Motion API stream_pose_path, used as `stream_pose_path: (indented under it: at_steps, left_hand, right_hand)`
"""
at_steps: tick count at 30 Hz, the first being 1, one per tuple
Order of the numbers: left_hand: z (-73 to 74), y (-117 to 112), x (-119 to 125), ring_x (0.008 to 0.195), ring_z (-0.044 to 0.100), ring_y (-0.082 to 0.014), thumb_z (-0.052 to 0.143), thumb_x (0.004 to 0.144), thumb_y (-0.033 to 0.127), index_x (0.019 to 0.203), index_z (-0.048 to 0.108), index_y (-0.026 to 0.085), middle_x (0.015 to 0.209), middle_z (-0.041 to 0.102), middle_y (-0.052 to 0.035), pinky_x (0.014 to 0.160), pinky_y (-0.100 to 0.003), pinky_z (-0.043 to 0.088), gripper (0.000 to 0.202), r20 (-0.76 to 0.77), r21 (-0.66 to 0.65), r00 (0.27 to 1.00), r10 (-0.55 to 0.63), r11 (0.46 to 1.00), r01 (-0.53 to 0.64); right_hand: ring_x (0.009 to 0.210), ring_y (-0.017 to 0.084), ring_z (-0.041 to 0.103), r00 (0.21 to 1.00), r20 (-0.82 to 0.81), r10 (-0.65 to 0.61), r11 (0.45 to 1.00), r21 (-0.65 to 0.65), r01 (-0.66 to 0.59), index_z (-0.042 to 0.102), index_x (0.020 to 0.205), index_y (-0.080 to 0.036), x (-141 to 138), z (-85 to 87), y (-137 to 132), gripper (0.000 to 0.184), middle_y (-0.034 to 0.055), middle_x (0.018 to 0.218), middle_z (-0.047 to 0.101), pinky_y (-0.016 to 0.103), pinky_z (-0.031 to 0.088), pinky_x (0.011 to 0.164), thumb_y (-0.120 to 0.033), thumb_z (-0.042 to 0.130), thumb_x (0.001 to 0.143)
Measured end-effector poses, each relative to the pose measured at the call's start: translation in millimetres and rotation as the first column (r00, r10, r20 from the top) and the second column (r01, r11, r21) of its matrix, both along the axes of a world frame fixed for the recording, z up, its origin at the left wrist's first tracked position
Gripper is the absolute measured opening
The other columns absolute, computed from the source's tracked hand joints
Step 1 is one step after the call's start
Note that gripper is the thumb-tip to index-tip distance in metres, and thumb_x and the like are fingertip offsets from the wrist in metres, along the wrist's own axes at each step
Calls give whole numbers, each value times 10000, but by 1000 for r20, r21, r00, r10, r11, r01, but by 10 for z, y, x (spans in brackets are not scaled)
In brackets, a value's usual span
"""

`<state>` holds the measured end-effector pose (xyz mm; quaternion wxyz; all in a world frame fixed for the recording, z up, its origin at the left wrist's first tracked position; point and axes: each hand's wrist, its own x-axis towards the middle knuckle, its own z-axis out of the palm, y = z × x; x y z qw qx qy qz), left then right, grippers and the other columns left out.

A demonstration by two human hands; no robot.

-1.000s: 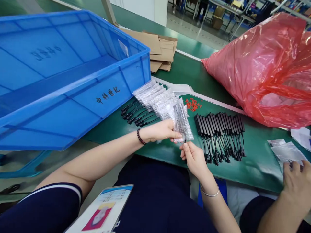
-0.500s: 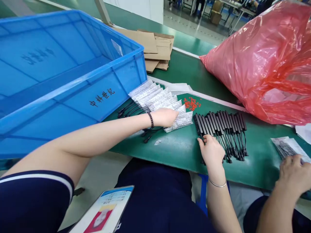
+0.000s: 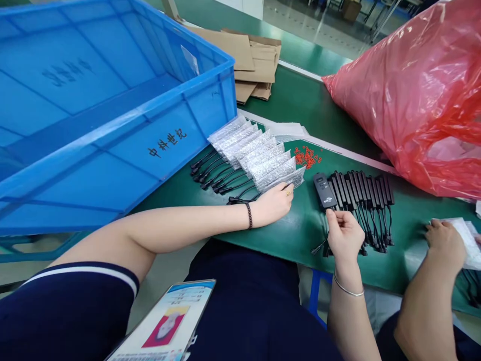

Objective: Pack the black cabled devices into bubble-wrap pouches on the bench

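Note:
In the head view my right hand [image 3: 344, 233] pinches a black box-shaped device [image 3: 325, 191] at its lower end, where its cable leaves. The device is tilted up at the left end of a row of like black devices [image 3: 361, 190], which lie side by side with their cables toward me. My left hand [image 3: 272, 203] is closed at the near edge of the closest bubble-wrap sleeve [image 3: 285, 178]; what its fingers hold, if anything, is hidden. Several overlapping bubble-wrap sleeves [image 3: 244, 143] lie beyond it, black cables sticking out to the left.
A big blue crate [image 3: 195, 118] stands at left, flattened cardboard [image 3: 259, 60] behind it. Small red rings [image 3: 308, 158] lie in a pile between sleeves and devices. A red plastic bag [image 3: 406, 100] bulges at right. A co-worker's hand [image 3: 447, 243] handles a wrapped item [image 3: 466, 240] at far right.
My left hand has drawn back toward me from over the sleeves to their near edge. My right hand has tipped up the leftmost device, so its broad face shows. The co-worker's hand has shifted.

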<state>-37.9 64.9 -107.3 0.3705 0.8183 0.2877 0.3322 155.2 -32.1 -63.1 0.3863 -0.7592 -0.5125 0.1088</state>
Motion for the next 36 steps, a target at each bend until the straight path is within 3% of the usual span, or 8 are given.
stream_pose_path:
  at_steps: [8, 13, 15, 19, 26, 31, 34, 36]
  left_hand:
    - [19, 318, -224, 1298, 441, -248, 414, 792, 100, 1037, 648, 148, 1243, 603, -155, 1135, -466, 217, 343, -192, 61, 981, -1, 998, 13]
    - [287, 216, -197, 1350, 364, -278, 518, 815, 164, 1122, 626, 143, 1305, 555, -164, 1149, -491, 153, 327, 9, -96, 1000, 3, 995, -3]
    - [457, 37, -133, 1281, 457, -270, 536, 861, 277, 1249, 541, 173, 1318, 543, -159, 1100, -470, 285, 402, 212, -345, 977, -17, 934, 91]
    - [697, -258, -25, 906, 658, -197, 606, 841, 387, 1231, 497, 200, 1069, 653, -118, 785, -326, 522, 446, 587, -700, 785, 198, 611, 369]
    - [695, -314, -158, 712, 630, -134, 747, 723, 289, 1063, 556, 155, 808, 644, -37, 669, -261, 530, 412, 558, -776, 715, 421, 569, 271]
    - [721, -391, -169, 795, 628, -145, 721, 753, 271, 1100, 530, 150, 937, 632, -69, 677, -252, 522, 415, 573, -757, 698, 429, 603, 251]
    - [789, -491, -141, 965, 614, -170, 681, 787, 221, 1213, 456, 194, 1235, 532, -108, 780, -280, 517, 482, 595, -743, 659, 460, 627, 234]
    - [842, -547, -155, 921, 628, -158, 611, 834, 209, 1264, 396, 211, 1295, 492, -121, 789, -302, 517, 480, 602, -750, 667, 440, 599, 281]
  right_hand:
    - [541, 104, 461, 913, -409, -11, 984, 159, 82, 560, 713, -165, -99, 119, -79, 312, -24, 583, 516, 237, 367, 534, -450, 671, 779]
    - [511, 85, 432, 796, -599, 89, 973, 224, 59, 548, 725, -178, -334, 136, -91, 258, -38, 581, 504, 232, 353, 519, -400, 649, 810]
    - [501, 77, 435, 698, -700, 153, 977, 211, -2, 552, 735, -179, -486, 137, -86, 243, -27, 619, 536, 225, 348, 499, -392, 639, 814]
    - [466, 69, 432, 486, -846, 219, 970, 136, -201, 573, 750, -179, -735, 105, -51, 258, -21, 627, 555, 215, 327, 458, -421, 608, 830]
    - [457, 76, 433, 432, -876, 213, 939, 61, -339, 655, 781, -156, -804, 39, -10, 286, -27, 544, 527, 217, 331, 457, -431, 600, 838]
    - [458, 81, 439, 563, -789, 245, 939, 48, -342, 645, 795, -159, -822, 15, -39, 310, -28, 545, 519, 215, 349, 452, -440, 545, 876]
    - [496, 95, 500, 819, -443, 364, 921, 40, -387, 635, 736, -168, -820, 142, -117, 254, -11, 578, 570, 228, 402, 490, -383, 587, 863]
    - [538, 106, 548, 865, -143, 482, 876, 39, -481, 648, 732, -181, -782, 300, -171, 166, -3, 623, 617, 234, 435, 531, -310, 637, 836]
